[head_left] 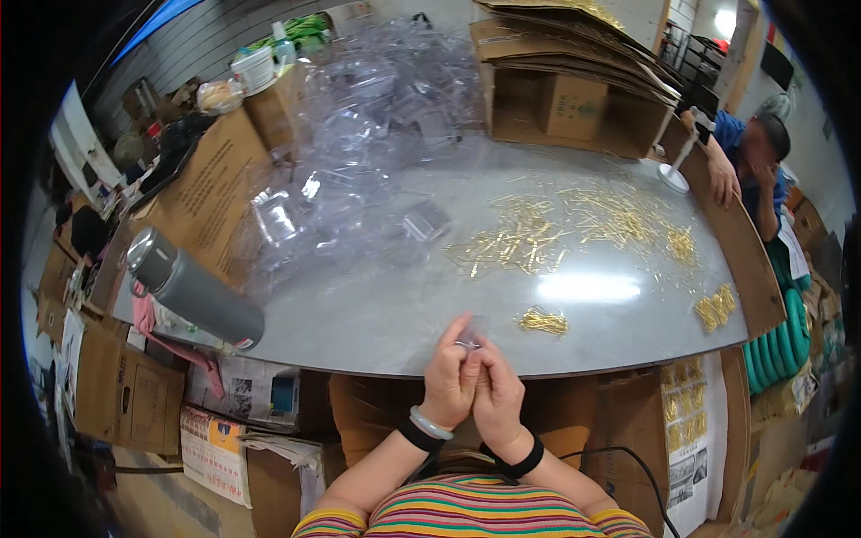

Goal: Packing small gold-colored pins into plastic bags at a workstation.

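Clear plastic (469,337) is being pinched by left hand (447,381) and right hand (496,390) near the table's (377,323) near edge, probably for steadiness, gold pieces (543,321) lying handy.

A pink cloth (212,372) is hanging beside the grey thermos flask (202,291); well beyond the flask, a white tub (254,70) is standing.

One flask (203,292), perhaps one held clear piece (472,335)
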A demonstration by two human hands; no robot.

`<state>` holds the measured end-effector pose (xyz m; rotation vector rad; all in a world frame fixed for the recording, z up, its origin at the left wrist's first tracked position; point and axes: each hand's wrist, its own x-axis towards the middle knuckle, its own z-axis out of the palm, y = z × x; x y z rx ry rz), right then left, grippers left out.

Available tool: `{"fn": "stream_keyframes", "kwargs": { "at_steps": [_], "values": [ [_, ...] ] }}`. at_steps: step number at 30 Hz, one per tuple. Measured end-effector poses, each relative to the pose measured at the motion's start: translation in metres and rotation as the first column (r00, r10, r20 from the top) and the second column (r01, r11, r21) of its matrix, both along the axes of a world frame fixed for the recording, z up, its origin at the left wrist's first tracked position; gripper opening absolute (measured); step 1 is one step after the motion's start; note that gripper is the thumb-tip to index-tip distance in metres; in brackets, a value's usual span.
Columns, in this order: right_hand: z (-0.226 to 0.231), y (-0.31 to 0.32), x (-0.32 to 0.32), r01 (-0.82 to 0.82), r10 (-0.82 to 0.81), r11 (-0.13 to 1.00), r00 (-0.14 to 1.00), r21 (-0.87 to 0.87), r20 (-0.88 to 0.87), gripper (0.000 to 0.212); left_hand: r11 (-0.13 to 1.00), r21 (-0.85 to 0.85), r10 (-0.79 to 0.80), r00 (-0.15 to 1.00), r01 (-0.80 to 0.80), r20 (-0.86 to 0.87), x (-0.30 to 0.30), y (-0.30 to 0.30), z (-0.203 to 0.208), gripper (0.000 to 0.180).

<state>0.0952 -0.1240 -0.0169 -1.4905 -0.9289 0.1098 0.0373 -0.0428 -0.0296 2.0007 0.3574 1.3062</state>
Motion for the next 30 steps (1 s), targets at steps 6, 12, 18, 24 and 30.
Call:
{"fn": "stream_keyframes", "kwargs": {
  "at_steps": [6,12,18,24,30],
  "values": [
    [0.007,0.004,-0.005,0.035,-0.033,0.999,0.996,-0.015,0.08,0.013,0.999,-0.051,0.005,1.0,-0.006,-0.019,-0.003,0.002,0.0,0.018],
    [0.005,-0.001,-0.007,0.046,-0.045,0.998,0.999,0.034,-0.012,0.009,0.779,-0.608,0.245,0.967,-0.153,0.069,-0.006,0.028,0.014,0.021],
    [0.033,-0.016,0.084,0.343,-0.33,0.938,0.83,0.056,0.449,0.029,0.689,-0.706,0.198,0.896,0.162,0.398,-0.02,0.041,0.027,0.016],
    [0.023,-0.063,0.177,0.496,-0.03,0.611,0.794,-0.617,0.607,0.023,0.477,-0.791,0.114,0.865,0.384,0.489,-0.026,0.036,0.018,0.016],
    [0.044,-0.056,0.135,0.486,-0.284,0.853,0.74,-0.192,0.61,0.022,0.413,-0.792,0.087,0.846,0.45,0.526,-0.02,0.025,0.017,0.013]
  ]
}}
